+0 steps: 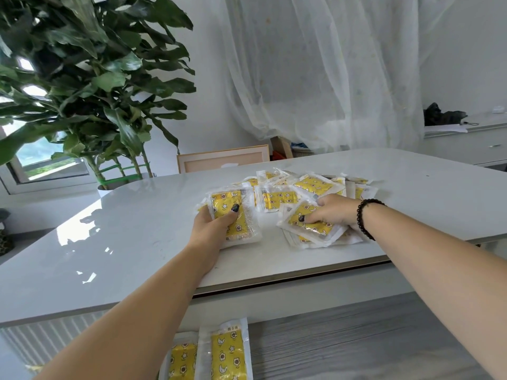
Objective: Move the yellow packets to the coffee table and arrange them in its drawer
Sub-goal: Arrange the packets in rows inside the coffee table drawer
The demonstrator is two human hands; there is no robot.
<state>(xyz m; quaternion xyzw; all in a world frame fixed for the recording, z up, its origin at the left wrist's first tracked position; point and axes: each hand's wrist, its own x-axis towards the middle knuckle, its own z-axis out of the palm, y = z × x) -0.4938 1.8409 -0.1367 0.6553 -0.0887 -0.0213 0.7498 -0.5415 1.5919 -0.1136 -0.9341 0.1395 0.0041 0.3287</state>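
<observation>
The room is bright with soft daylight. It comes from the window [41, 157] at the left and through the thin curtain [315, 72] behind. The glossy table [115, 242] shows white glare patches and a dark reflection of the plant [82, 64]. Shadows are weak. Straight lines bend near the edges, and fine details look a little soft.

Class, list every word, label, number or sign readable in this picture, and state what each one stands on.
No text can be quoted with certainty.
Packet in the drawer: small dark characters at its top edge, too blurred to read.
Packet held by the left hand: fine print along the packet's clear edges, too small to read.
Packets under the right hand: only printed stars, moons and flowers, no legible words.
</observation>
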